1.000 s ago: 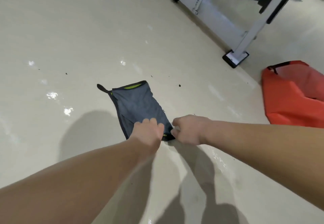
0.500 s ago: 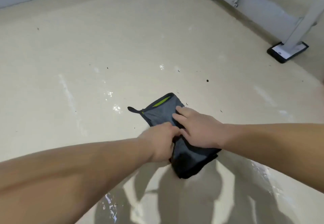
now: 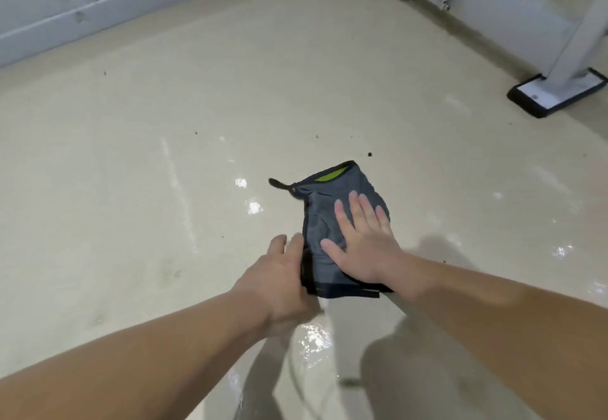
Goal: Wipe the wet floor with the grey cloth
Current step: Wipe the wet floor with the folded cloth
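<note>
The grey cloth (image 3: 332,196), folded, with dark edging, a green patch and a small loop at its far left corner, lies on the cream floor (image 3: 230,90). My right hand (image 3: 360,238) presses flat on top of it, fingers straight and spread. My left hand (image 3: 279,281) rests against the cloth's left edge with its fingers extended along it. Shiny wet patches (image 3: 253,206) glint just left of the cloth, and a puddle (image 3: 312,337) shines near me beneath my wrists.
A white metal machine frame (image 3: 493,8) with a black-rimmed foot (image 3: 556,90) stands at the far right. A pale wall skirting (image 3: 82,15) runs along the far left. Small dark specks (image 3: 369,154) lie scattered beyond the cloth.
My right hand has gone from a loose hold at the cloth's near corner to pressing flat on top. The left hand has uncurled against its side. The cloth has been folded smaller.
</note>
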Tool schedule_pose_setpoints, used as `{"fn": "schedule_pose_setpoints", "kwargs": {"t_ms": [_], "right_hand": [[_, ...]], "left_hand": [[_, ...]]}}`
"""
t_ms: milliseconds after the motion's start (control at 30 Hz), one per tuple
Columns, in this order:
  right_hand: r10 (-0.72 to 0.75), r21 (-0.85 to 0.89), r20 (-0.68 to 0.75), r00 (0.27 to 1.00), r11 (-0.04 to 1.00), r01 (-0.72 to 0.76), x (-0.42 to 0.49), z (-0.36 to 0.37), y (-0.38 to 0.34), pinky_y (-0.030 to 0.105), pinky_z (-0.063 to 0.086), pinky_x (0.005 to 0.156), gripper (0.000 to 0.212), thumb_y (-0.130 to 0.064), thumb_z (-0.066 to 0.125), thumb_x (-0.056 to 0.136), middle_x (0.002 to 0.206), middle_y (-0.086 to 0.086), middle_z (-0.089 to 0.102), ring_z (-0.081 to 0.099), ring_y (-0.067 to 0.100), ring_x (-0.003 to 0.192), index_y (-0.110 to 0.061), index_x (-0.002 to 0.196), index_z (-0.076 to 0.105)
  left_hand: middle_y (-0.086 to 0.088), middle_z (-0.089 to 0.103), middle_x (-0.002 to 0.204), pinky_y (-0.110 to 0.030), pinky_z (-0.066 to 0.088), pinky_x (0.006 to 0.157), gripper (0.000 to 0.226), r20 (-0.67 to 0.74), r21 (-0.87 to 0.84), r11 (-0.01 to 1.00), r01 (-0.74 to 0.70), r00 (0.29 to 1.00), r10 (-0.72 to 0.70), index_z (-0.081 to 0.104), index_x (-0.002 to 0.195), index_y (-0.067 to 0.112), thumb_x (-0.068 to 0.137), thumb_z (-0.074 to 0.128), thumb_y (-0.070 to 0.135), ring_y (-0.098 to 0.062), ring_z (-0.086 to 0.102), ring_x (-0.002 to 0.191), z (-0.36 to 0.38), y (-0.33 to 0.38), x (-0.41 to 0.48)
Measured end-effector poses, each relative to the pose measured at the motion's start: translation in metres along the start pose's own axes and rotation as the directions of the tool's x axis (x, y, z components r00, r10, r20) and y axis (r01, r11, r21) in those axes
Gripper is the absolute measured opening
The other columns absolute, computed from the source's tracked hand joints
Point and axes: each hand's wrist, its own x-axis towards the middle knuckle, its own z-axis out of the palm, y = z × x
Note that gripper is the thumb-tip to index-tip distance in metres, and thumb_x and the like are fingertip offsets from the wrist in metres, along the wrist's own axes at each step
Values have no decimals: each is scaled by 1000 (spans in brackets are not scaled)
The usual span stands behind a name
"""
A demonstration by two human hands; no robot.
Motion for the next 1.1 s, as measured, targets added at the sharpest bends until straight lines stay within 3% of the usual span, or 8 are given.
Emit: {"fn": "schedule_pose_setpoints", "kwargs": {"t_ms": [133,267,400,500,600,733,867,1100], "right_hand": [[164,89,-78,983,984,-157,-21,-2,54,48,-15,124,87,-73,13,96,164,8,-34,-32,24,152,-24,160,-21],[322,135,-141,936,943,-304,-69,11,110,49,-11,125,85,-72,8,97,167,11,-28,-27,26,154,-23,161,-19],[372,143,-158,915,925,-351,-139,38,148,50,-8,126,86,-71,0,93,167,14,-25,-24,28,155,-20,160,-18],[385,153,-222,896,921,-358,-194,69,164,54,18,124,84,-67,22,100,168,22,14,15,36,156,-11,162,22],[418,160,-162,894,905,-394,-225,87,163,51,9,122,85,-72,15,100,170,18,7,5,33,158,-15,163,15],[429,194,-97,898,893,-406,-211,71,163,48,-17,123,103,-89,-11,75,157,6,-46,-44,23,145,-28,155,-30],[449,233,-170,877,883,-407,-159,39,181,51,-11,125,110,-94,-7,73,161,5,-36,-35,23,149,-29,161,-14],[522,244,22,853,824,-511,-76,-33,242,48,-15,124,112,-99,17,74,164,3,-36,-33,22,151,-36,158,-22]], "left_hand": [[-2,39,126,-43,49,96,48,54,163,982,-99,994,91,40,130,23,84,51,30,-28,49,115,4,56,18],[-3,42,121,-42,50,90,25,53,241,960,-143,990,134,37,105,24,88,55,23,-28,52,108,20,108,48],[-7,41,131,-40,48,92,30,-61,106,972,-210,974,217,44,118,16,91,55,18,-31,53,113,64,153,68],[-3,35,147,-35,43,104,43,-97,116,887,-448,883,459,45,136,18,94,52,17,-27,43,132,94,181,64],[4,33,151,-32,42,107,53,-86,141,774,-617,772,630,46,139,26,88,49,14,-23,43,133,107,196,66],[5,27,156,-31,39,110,61,-64,93,805,-586,803,592,40,146,28,88,49,10,-22,36,140,108,196,76],[-1,11,166,-34,33,118,64,-20,206,834,-512,850,527,30,153,24,93,50,14,-23,23,151,99,182,82],[-1,5,168,-29,33,110,66,-67,177,925,-335,934,351,31,151,24,90,51,12,-26,26,148,68,162,77]]}}
